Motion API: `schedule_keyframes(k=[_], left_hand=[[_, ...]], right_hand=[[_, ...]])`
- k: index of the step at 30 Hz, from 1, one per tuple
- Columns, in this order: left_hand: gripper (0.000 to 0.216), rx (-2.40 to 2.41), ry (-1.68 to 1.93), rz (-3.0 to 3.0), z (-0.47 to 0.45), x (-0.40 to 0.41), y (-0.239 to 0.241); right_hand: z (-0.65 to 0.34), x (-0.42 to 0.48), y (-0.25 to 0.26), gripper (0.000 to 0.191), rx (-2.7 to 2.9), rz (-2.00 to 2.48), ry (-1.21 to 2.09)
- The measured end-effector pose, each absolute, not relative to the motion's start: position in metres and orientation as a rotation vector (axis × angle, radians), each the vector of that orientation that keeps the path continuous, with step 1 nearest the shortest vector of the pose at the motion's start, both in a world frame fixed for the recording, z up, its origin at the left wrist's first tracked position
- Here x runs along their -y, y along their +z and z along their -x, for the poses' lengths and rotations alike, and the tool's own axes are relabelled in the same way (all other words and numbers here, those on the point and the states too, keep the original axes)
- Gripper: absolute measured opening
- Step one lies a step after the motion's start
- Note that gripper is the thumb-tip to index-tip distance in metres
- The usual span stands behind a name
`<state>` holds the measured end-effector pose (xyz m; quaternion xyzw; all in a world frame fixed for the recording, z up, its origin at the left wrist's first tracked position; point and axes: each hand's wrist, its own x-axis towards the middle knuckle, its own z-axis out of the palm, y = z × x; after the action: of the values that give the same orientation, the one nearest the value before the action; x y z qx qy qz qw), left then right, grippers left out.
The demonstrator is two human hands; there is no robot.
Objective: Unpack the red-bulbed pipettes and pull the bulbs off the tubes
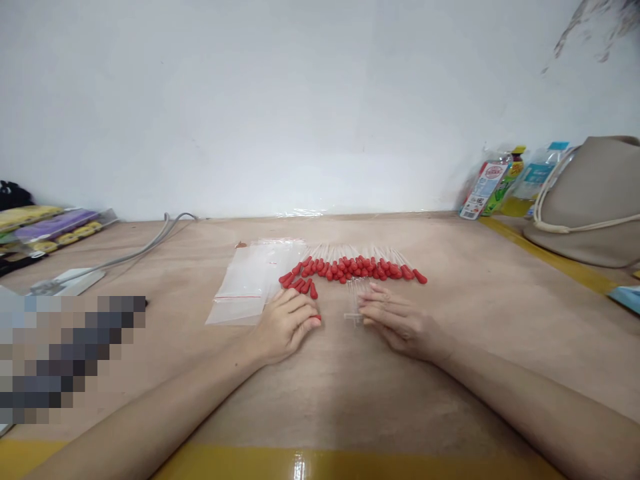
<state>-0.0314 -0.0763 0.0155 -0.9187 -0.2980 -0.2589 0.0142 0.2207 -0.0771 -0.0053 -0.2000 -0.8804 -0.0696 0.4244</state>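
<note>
My left hand point(289, 323) is closed, with a bit of red rubber bulb point(317, 318) showing at its fingertips. Several more loose red bulbs point(305, 287) lie just beyond those fingers. Across from it, my right hand point(400, 320) has its fingers pressed together at a small group of thin clear dropper tubes point(354, 300); its fingertips hide part of them. Behind both hands stretches a row of droppers with red bulbs point(355, 268), their bulbs toward me and clear tubes pointing to the wall.
Clear zip bags point(243, 277) lie flat left of the droppers. A grey cable point(150, 247) crosses the table point(320, 400) at left, near colourful packets point(55, 230). At right stand a carton point(485, 190), a bottle point(533, 183) and a beige bag point(595, 200). Yellow tape point(240, 461) edges the front.
</note>
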Motion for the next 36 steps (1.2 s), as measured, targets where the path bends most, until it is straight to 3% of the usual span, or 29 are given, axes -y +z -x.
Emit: schedule_keyframes(k=[7,15,20,27,36], left_hand=[[0.023,1.265,-1.176,2.662,0.042,0.059,0.023],[0.037,1.833,-0.954,2.315,0.071,0.014,0.029],[0.032,1.828,-0.792,2.317,0.073,0.007,0.024],[0.027,1.712,-0.857,2.277,0.073,0.011,0.023],[0.018,1.602,-0.857,2.187,0.056,0.026,0.025]], right_hand=[[-0.229,0.064,-0.005,0.018,2.128,0.866,-0.317],[-0.21,0.06,0.0,0.023,2.068,1.015,-0.191],[-0.195,0.062,0.007,0.019,2.074,1.072,-0.283],[-0.177,0.067,0.006,0.018,2.126,1.117,-0.566],[-0.176,0.066,0.007,0.02,2.137,1.153,-0.495]])
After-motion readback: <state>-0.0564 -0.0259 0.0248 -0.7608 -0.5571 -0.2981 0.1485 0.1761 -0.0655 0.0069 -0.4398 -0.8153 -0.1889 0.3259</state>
